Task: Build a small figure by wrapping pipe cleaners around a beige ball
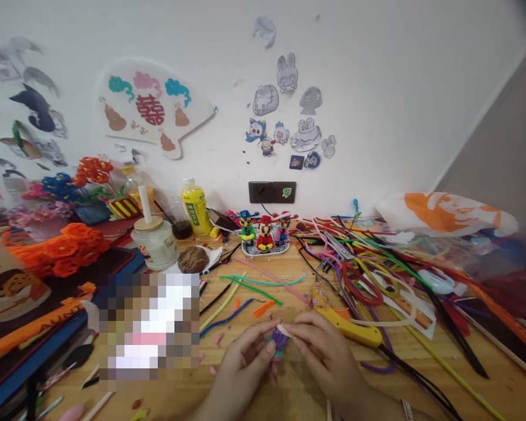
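Observation:
My left hand [245, 365] is closed, thumb and fingers pinching a small purple figure [281, 339] with bits of teal and pink at its lower end. My right hand [331, 356] comes in from the other side, its fingertips pinching a short cream-coloured strip [284, 330] against the figure's top. Just beyond my fingers are an orange pipe cleaner piece [263, 309] and a blue pipe cleaner [228, 320]. A yellow-handled glue gun [355, 328] lies beside my right hand, its black cord trailing toward the lower right.
Three colourful figures [265, 234] stand on a small tray [267, 251] at the back. Pipe cleaners and red-handled scissors [363, 286] heap up on the right. A candle jar [155, 242], a yellow bottle [195, 207] and orange flowers [65, 251] occupy the left. A blurred-out patch [151, 327] lies left of my hands.

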